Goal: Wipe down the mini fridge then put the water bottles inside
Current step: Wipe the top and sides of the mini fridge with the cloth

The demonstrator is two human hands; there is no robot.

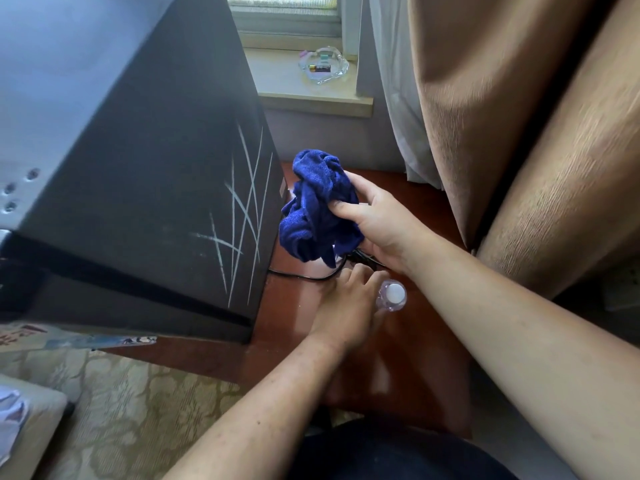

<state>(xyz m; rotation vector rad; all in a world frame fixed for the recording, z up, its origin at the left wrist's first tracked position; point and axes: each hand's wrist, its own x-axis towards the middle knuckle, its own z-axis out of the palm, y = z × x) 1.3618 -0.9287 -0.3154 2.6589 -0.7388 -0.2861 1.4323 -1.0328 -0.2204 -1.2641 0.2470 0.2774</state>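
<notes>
mini fridge [138, 150] fills the left of my view, black side panel facing me, door side out of frame; white scratch marks [242, 216] low on that panel near its rear corner; it stands on the red-brown desk [287, 313]; patterned carpet [121, 410] on the floor below the fridge's front corner; windowsill [311, 95] behind and right of the fridge, glass dish [323, 65] on it with a battery [320, 68] inside; black cable [304, 276] runs out from the fridge's base across the desk; blue cloth [311, 209] bunched up just right of the fridge's rear edge, off the desk, not touching the panel; left grip [343, 306] is low on the desk right of the fridge, back of the hand up, fingers loosely curled and touching the water bottle [393, 294]; I can't tell whether it has actually closed on the bottle; right grip [377, 220] is above it, thumb and fingers pinching the cloth; the bottle stands upright on the desk right of the fridge, outside it, white cap on, only one in view; tan curtain [502, 133] hangs far right of the fridge, sheer white curtain [398, 116] between it and the sill; frame is motion-blurred at the right edge
</notes>
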